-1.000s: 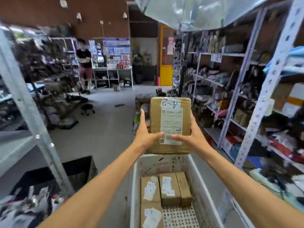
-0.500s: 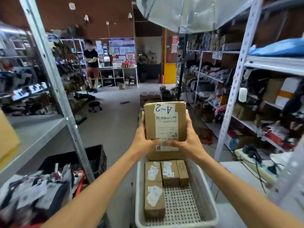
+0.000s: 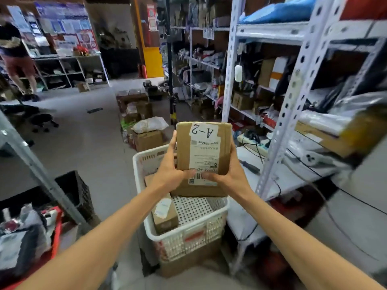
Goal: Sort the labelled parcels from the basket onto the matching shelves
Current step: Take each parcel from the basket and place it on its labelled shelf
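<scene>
Standing in an aisle beside tall white shelving (image 3: 272, 33) on the right, crowded with mixed goods. Looking down on a white basket (image 3: 194, 241) just below the hands, with much bare perforated floor and at least one labelled parcel (image 3: 165, 214) lying along its left side; possibly more hidden behind the held one. Judged partway through sorting: one box out of the basket but not yet shelved, matching shelf mark not readable from here. Holding the A-2 parcel (image 3: 203, 155) upright above the basket's far half, label towards the camera and upside down. Reaching forward with both forearms. Cupping the box's left edge with the left hand (image 3: 169, 174), thumb across the lower front; mirroring that with the right hand (image 3: 232, 176) — grip closed on the box from both sides, thumbs nearly meeting over the barcode.
</scene>
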A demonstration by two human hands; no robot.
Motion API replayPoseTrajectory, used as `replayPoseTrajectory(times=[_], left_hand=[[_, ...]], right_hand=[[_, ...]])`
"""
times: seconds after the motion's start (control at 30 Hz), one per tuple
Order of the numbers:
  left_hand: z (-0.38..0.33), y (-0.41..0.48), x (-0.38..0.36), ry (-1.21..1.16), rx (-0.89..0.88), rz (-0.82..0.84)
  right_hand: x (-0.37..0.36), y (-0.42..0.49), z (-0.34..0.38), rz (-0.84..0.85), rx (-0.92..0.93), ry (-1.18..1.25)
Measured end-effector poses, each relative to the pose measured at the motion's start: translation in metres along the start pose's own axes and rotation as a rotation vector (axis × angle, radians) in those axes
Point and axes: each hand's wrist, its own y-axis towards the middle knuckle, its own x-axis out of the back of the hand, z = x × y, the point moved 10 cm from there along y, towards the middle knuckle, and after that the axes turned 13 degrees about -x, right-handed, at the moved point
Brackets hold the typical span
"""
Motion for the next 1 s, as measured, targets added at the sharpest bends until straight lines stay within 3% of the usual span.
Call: replayPoseTrajectory(times=[0.43, 0.73, 1.0], left_hand=[[-0.098, -0.067, -0.195, -0.117, -0.053, 0.19], [-0.185, -0.088, -0.389, -0.315, -0.122, 0.468], [-0.266, -0.107, -0.543, -0.449, -0.29, 0.847]], right_hand=[[0.188, -0.151, -0.033, -0.263, -0.03, -0.088], [0.362, -0.269, -0.058, -0.62, -0.121, -0.135], [0.473, -0.382, -0.065, -1.051, -0.218, -0.143]])
